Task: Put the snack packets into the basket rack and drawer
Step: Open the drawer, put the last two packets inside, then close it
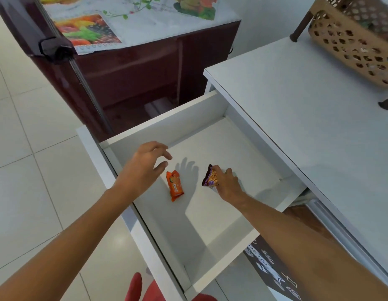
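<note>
Over the pulled-out white drawer of the desk, the left hand hovers open and empty, fingers spread, above an orange snack packet lying flat on the drawer floor. Beside it, the right hand grips a purple snack packet held upright.

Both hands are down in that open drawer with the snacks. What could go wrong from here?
The right hand pinches the purple packet by one edge, so it could slip or land crooked. The open left hand hovers just above the orange packet and might nudge it. The drawer juts far out; the person could bump it.
</note>
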